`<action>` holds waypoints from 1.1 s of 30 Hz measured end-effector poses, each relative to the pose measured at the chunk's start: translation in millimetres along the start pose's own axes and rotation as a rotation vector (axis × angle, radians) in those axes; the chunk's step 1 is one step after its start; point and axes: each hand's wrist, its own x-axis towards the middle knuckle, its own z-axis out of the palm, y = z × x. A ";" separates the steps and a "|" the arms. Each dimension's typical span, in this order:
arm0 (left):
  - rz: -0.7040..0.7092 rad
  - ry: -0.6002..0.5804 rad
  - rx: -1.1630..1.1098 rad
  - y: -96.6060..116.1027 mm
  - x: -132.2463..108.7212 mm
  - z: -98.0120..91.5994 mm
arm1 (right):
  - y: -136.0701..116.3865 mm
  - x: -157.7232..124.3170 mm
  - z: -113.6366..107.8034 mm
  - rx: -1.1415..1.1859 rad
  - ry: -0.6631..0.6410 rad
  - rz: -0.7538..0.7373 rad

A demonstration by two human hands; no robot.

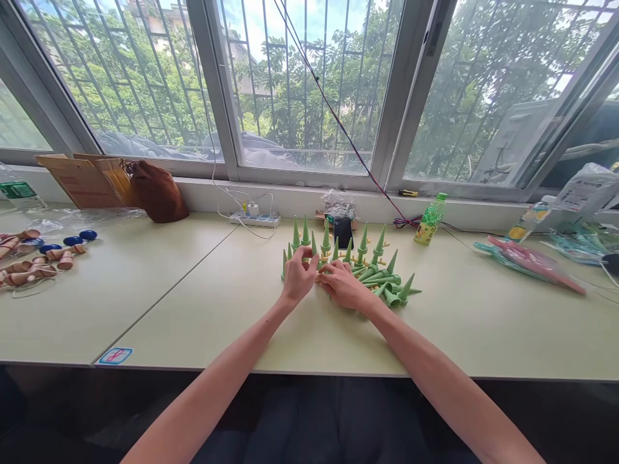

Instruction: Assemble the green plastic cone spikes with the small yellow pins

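Green cones (382, 278) cluster on a pale table (309, 341) below barred windows (309, 116).

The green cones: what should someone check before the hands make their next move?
1. Both hands at the green cones: ok; left hand and right hand are close together there.
2. Firm grip on a cone: cannot tell; the contact is too small and partly hidden.
3. Pile near a hand: ok; it lies just beside the right hand.
4. Every cone upright: not ok; several in the pile lie on their sides.
5. Green bottle out of the way: ok; it stands apart from both hands.
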 end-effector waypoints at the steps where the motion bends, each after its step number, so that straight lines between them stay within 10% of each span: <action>1: 0.008 -0.003 0.009 -0.5 -0.3 0.2 | 0.3 0.4 0.1 0.008 -0.002 0.002; 17: 0.044 -0.093 0.229 -10.9 -1.1 0.4 | 7.1 3.0 5.7 0.083 0.043 0.056; 33: -0.011 -0.276 0.201 -10.8 -3.8 3.7 | 12.1 2.5 -8.0 0.228 0.413 0.251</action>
